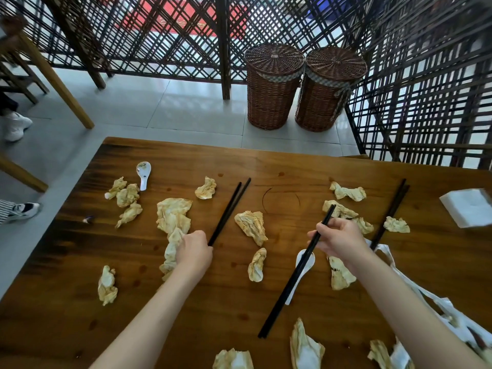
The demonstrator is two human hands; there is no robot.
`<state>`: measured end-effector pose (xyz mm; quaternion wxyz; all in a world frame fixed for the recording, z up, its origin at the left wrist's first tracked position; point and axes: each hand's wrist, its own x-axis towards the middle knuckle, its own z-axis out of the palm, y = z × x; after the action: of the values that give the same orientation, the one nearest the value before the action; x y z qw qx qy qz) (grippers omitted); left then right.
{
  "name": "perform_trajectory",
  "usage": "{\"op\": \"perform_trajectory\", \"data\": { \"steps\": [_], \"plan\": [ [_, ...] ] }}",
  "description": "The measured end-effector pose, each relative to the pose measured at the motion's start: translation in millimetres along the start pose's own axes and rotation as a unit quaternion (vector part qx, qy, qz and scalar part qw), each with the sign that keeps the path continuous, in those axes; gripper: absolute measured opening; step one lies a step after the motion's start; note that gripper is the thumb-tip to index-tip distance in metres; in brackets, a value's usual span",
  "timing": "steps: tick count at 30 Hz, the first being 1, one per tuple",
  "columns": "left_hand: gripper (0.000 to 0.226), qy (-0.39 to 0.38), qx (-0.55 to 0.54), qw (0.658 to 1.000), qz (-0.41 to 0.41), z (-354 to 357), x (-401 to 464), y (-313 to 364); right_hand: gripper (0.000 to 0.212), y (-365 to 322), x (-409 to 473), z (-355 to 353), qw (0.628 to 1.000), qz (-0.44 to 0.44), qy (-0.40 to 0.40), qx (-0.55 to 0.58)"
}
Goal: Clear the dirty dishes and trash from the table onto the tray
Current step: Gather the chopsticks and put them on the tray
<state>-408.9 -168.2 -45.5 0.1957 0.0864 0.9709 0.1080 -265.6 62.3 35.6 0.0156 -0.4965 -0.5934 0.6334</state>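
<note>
- The right hand [338,235] pinches a pair of long black chopsticks [296,271] near their far end; they slant from about 1 o'clock to 7 o'clock over a white ceramic spoon [305,262] lying just under them.
- The left hand [194,253] has its fingers curled at the near tip of a second pair of black chopsticks [229,211], which lies flat on the brown wooden worktop [80,262]; whether the grip has closed cannot be told.
- A third black pair [391,213] lies at 2 o'clock, and a patterned white spoon [143,174] at 10 o'clock.
- Crumpled, yellow-stained paper napkins [173,215] lie scattered all over the worktop; no tray is in view.
- Handling, as a judgement: chopsticks are light, stiff and smooth, so they may roll or slip apart; take both sticks together near one end.
- The spoons look brittle and slick; lift each by the handle and set it down gently.
- The napkins are soft and nearly weightless; several can be bunched in one grasp.
</note>
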Motion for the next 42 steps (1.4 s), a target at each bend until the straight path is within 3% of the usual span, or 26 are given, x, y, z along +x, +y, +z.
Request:
{"op": "perform_trajectory", "data": {
  "steps": [7, 11, 14, 17, 22, 26, 30, 37, 42],
  "plan": [
    [0.021, 0.001, -0.022, 1.000, 0.009, 0.0, -6.1, -9.2, 0.020, 1.3, -5.5, -4.0, 1.000, 0.000, 0.003, 0.006],
    [0.026, -0.030, -0.158, 0.987, -0.003, -6.4, -10.7, -20.1, 0.022, 0.0, -8.7, -5.0, 1.000, 0.004, 0.001, 0.014],
    [0.026, -0.046, -0.283, 0.958, -0.012, -10.2, -19.7, -28.6, 0.024, -0.9, -11.0, -5.1, 1.000, 0.002, 0.001, 0.020],
    [0.028, -0.111, -0.392, 0.912, -0.048, -14.0, -30.8, -34.5, 0.025, -2.9, -13.4, -5.1, 1.000, 0.001, 0.001, 0.013],
    [0.024, -0.213, -0.472, 0.854, -0.061, -24.7, -46.3, -38.4, 0.026, -4.9, -14.4, -7.1, 1.000, 0.001, 0.001, 0.011],
    [0.024, -0.290, -0.482, 0.824, -0.066, -31.7, -55.2, -39.1, 0.022, -5.0, -13.7, -9.2, 1.000, 0.000, 0.008, -0.005],
    [0.025, -0.318, -0.492, 0.806, -0.081, -33.6, -62.5, -37.4, 0.019, -5.8, -13.9, -14.0, 1.000, -0.002, 0.006, 0.014],
    [0.029, -0.336, -0.419, 0.843, -0.013, -38.7, -78.9, -37.4, 0.010, -6.9, -15.3, -26.7, 1.000, -0.007, -0.002, 0.011],
    [0.022, -0.357, -0.431, 0.828, 0.035, -45.1, -93.0, -38.6, 0.019, -12.6, -16.0, -39.0, 1.000, -0.007, -0.014, 0.008]
  ]
}}
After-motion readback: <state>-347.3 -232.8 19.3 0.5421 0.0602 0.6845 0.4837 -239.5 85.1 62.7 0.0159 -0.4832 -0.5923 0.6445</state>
